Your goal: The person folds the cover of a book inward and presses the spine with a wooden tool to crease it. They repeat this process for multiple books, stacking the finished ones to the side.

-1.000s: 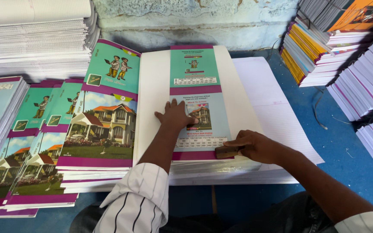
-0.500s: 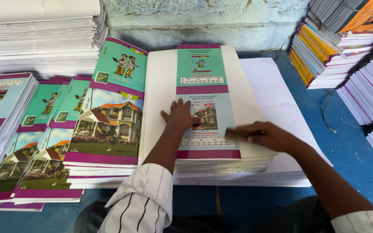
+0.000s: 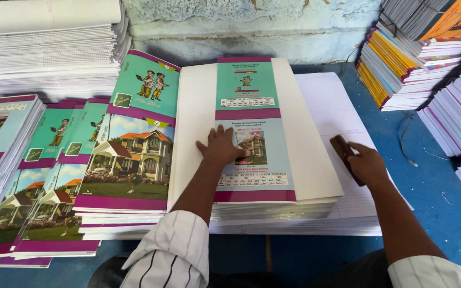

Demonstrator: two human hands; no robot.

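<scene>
1. The blue table [image 3: 444, 213] runs under everything, bare along its right and near edges.
2. A tall heap of white paper [image 3: 49, 48] fills the far left corner against the rough wall [image 3: 252, 26].
3. On the right, stacks of notebooks [image 3: 454, 106] stand on edge or lie flat; the far ones show yellow and orange covers.
4. On the left, printed covers [image 3: 134, 144] with a house picture and green tops lie fanned in overlapping piles.
5. In the middle sits the cover stack [image 3: 305, 160], cream sheets with a green and purple printed strip down the centre. It rests on a wider pile of ruled sheets [image 3: 337, 106], which sticks out to the right.
6. The left hand [image 3: 221, 149] lies flat on the top sheet of the cover stack, palm down. Its fingers [image 3: 212, 134] are spread wide and grip nothing, and the fingertips point away toward the wall. The thumb reaches over the small house picture.
7. The right hand [image 3: 368, 162] rests on the ruled sheets just beside the stack's right edge. Its fingers curl closed around a small dark block [image 3: 343, 149], whose far end pokes out past the knuckles and lies against the paper.
</scene>
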